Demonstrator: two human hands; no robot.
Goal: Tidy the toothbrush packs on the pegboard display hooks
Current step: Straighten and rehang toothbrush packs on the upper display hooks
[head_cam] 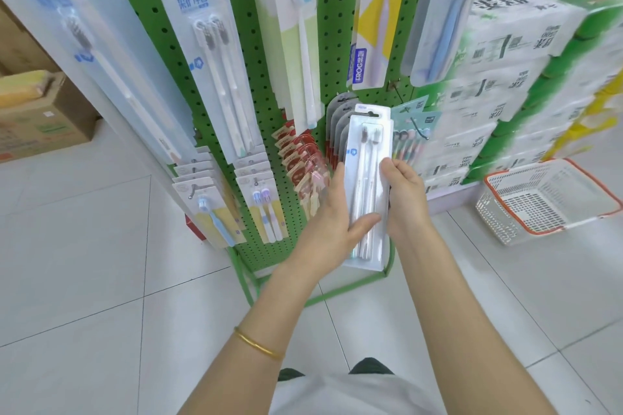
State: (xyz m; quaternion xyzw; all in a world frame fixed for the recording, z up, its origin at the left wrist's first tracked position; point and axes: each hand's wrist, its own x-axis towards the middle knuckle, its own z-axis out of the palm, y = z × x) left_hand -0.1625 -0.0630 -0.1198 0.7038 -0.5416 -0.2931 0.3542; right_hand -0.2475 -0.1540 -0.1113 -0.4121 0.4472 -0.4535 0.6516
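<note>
Closest in: gold bangle on the left wrist. Up from that, gripping a twin toothbrush pack with both hands, roughly upright, not on any hook. Left hand clamped on the lower left edge, thumb laid across the front, fingers running up the side. Right hand pinching the right edge, fingers curled round it. Just past the fingers: grey packs and red packs hanging on the green pegboard, pastel multipack up right. Well off to the right of the fingers, white basket on the floor.
</note>
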